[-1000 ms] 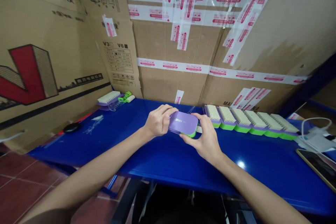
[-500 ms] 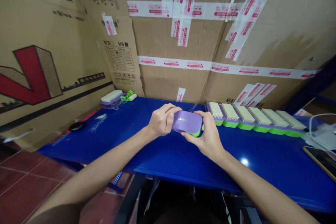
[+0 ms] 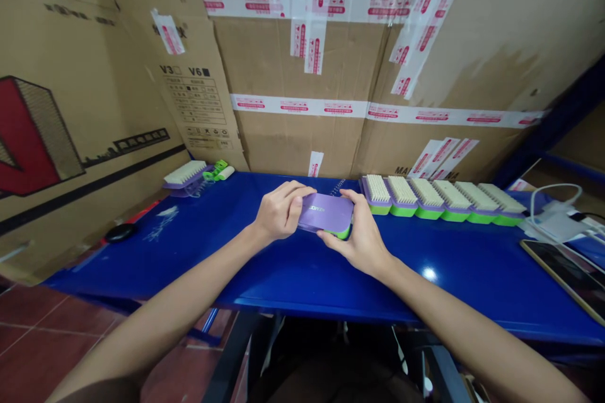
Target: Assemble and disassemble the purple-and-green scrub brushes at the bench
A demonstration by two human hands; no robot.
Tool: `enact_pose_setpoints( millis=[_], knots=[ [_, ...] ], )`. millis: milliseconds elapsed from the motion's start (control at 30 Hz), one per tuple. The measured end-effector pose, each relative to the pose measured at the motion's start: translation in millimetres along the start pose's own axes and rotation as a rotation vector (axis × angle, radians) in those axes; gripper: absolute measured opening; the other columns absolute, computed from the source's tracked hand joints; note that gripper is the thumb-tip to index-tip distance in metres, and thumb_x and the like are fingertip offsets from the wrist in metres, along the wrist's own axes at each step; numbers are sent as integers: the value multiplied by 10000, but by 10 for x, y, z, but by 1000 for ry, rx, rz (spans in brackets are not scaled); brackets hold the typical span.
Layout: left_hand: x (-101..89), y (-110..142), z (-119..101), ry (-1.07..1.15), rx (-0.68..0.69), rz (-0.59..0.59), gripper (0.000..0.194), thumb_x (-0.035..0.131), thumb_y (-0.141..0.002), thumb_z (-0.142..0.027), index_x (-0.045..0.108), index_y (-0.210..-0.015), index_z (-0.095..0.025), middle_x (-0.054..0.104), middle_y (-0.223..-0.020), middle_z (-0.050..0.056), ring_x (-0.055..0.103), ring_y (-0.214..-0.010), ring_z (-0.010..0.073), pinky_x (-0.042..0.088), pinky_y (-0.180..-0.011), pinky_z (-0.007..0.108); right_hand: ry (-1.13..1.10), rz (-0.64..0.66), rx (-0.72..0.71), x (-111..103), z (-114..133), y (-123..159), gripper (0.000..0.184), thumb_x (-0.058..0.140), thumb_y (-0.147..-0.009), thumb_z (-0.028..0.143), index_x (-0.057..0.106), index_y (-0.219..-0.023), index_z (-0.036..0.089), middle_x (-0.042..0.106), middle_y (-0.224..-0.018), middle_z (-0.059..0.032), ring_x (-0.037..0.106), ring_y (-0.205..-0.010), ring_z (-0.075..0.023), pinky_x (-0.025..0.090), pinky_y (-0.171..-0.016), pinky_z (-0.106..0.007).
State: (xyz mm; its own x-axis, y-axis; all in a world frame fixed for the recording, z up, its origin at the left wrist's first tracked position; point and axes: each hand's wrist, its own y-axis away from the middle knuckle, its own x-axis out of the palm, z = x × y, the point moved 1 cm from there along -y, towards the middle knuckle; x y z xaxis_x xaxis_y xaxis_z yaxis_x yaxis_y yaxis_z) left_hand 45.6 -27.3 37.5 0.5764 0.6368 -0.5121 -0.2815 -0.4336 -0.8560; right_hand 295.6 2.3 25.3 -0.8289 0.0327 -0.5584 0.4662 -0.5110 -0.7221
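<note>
At the wearer's twelve o'clock, the left hand (image 3: 278, 211), fingers curled, and right hand (image 3: 363, 236), thumb opposed, pinch a purple-and-green case (image 3: 331, 211), partly hiding its ends; its lettering is blurred. Bristled blocks (image 3: 451, 196) line its three o'clock; beyond, between three and four, the frame cuts off a phone (image 3: 564, 274).

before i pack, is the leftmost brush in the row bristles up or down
Up: the leftmost brush shows pale bristles on top, purple and green beneath.
</note>
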Motion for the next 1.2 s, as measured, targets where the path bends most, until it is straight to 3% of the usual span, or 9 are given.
enact_pose_setpoints(
  millis=[200, 400, 600, 767, 1200],
  knots=[
    [54, 17, 65, 16, -107, 60, 502, 323, -1210, -330, 801, -1260, -187, 836, -1186, 116, 794, -1086, 245, 640, -1005, 418, -81, 50, 121, 38, -106, -9, 963, 837, -957, 655, 307, -1655, 257, 583, -1553, -221, 652, -1395, -420, 590, -1160, -660],
    [56, 6, 129, -36, -131, 77, 489, 342, -1211, -329, 808, -1207, -180, 843, -1159, 108, 796, -1052, 252, 644, -998, 434, -283, 49, 184, 50, -126, -30, 961, 864, -952, 531, 245, -1650, 299, 615, -1467, -157, 693, -1346, -349, 569, -1207, -613],
    [48, 16, 155, -67, -113, 97, 490, 337, -1211, -326, 805, -1221, -180, 847, -1174, 106, 796, -1075, 252, 645, -1007, 435, -339, 65, 225, 48, -146, -22, 935, 889, -929, 481, 280, -1617, 310, 630, -1449, -143, 699, -1342, -340, 552, -1226, -633],
    [5, 4, 183, -175, -58, 128, 471, 367, -1201, -331, 813, -1203, -179, 851, -1147, 104, 794, -977, 251, 649, -926, 431, -428, 111, 268, 108, -189, -5, 878, 875, -935, 472, 314, -1593, 316, 624, -1483, -146, 698, -1360, -327, 563, -1223, -633],
    [18, 21, 157, -174, -55, 122, 431, 390, -1193, -308, 807, -1200, -199, 854, -1148, 88, 802, -1036, 248, 645, -954, 414, -294, 141, 276, 108, -183, 20, 877, 864, -943, 501, 343, -1624, 316, 593, -1600, -169, 638, -1465, -365, 538, -1233, -650]
  ],
)
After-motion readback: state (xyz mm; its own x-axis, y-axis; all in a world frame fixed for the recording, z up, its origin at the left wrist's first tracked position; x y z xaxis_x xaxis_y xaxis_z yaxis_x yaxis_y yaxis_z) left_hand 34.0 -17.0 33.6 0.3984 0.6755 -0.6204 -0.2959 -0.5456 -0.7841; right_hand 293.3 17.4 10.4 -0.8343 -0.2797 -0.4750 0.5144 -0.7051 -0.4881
